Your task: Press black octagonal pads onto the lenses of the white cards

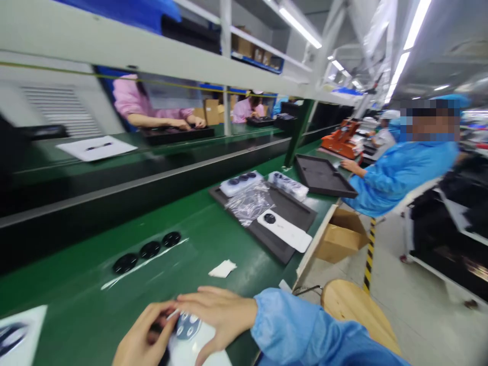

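Observation:
Low in the head view is a white phone back cover with a dark round camera area holding several lens rings. My left hand is closed on its left upper edge, thumb and fingers pinching near the camera area. Over the top edge reaches my right hand, fingers along the rim and thumb on the white face. Part of the cover is hidden by both hands and the frame's bottom. Beyond them, three black round lens pieces lie in a row on a clear strip. A small white paper scrap lies to their right.
On the green bench sits a dark tray with a white phone cover, plastic wrap and stacked parts. Another tray lies behind. A white sheet is at lower left. Co-workers sit opposite and right; a stool stands below.

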`<action>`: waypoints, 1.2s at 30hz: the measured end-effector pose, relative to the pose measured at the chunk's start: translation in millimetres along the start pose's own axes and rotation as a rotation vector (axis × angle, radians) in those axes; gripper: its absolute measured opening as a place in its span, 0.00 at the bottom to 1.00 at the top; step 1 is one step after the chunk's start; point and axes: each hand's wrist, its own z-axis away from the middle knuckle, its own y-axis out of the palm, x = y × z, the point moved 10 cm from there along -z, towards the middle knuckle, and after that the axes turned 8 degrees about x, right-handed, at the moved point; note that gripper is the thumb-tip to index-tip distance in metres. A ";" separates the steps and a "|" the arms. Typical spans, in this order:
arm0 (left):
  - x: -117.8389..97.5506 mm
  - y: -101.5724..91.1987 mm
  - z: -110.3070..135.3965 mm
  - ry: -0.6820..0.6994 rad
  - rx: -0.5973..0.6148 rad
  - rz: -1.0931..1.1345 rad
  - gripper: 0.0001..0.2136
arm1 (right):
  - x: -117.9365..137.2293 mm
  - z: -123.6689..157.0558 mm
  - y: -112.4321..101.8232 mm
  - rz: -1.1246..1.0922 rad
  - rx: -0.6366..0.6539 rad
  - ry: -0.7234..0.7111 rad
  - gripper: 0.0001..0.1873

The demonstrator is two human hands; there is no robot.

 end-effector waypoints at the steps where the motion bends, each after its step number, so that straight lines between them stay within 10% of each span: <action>1: -9.1 -2.2 2.1 0.029 -0.008 -0.021 0.11 | -1.9 -0.2 0.4 -0.003 -0.006 0.014 0.56; 10: -32.5 -4.0 6.4 -0.034 -0.040 -0.110 0.08 | -30.8 -9.4 18.2 0.021 0.074 0.152 0.56; 23: -29.8 1.7 2.7 0.073 0.060 -0.198 0.09 | 1.5 2.7 -8.6 -0.041 -0.070 0.008 0.50; 26: -27.7 -0.4 6.3 0.060 0.004 -0.199 0.11 | -16.5 41.4 -60.7 0.058 -0.319 0.134 0.43; 30: -38.0 -9.8 15.0 0.058 -0.151 -0.150 0.13 | -91.9 164.3 -146.8 0.221 -0.779 0.644 0.28; 36: -32.5 -17.9 19.5 0.018 -0.277 -0.034 0.15 | -173.9 258.5 -162.9 0.195 -0.781 0.916 0.35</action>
